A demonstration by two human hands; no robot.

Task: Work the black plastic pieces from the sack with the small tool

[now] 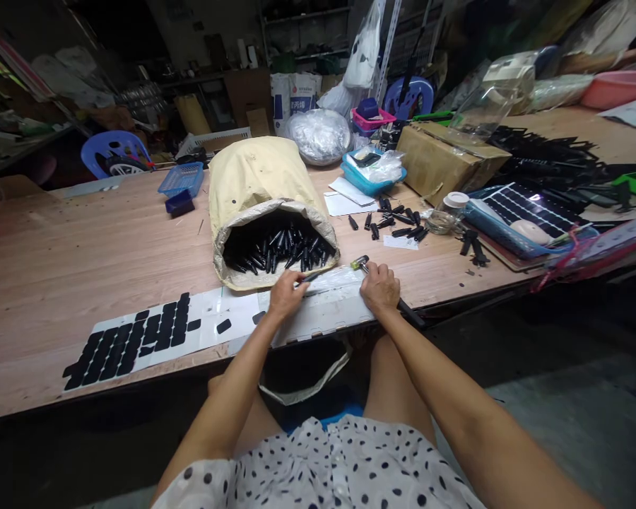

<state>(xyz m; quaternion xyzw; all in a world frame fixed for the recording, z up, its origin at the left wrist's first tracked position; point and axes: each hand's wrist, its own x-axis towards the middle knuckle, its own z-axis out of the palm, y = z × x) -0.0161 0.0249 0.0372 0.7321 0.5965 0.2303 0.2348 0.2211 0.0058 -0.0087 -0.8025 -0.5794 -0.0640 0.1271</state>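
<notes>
My left hand (287, 293) pinches a small dark pointed part (310, 278) over a white board (331, 304) at the table's near edge. In my right hand (380, 288) is a small hammer (359, 262), its yellow-green head pointing left and its black handle sticking out below the fist. Just beyond both hands a cream sack (265, 173) lies on its side, mouth towards me. Many glossy black pointed parts (280, 247) fill its opening. To the left, rows of flat black pads (138, 332) lie on a white strip, with a few loose ones nearer my left hand.
Loose black parts (397, 220) lie right of the sack, near a clear jar (448, 214) and a cardboard box (439, 159). Blue baskets (183, 180) stand left of the sack. Farther right are a blue tray (514, 237) and piled black pieces (540, 152).
</notes>
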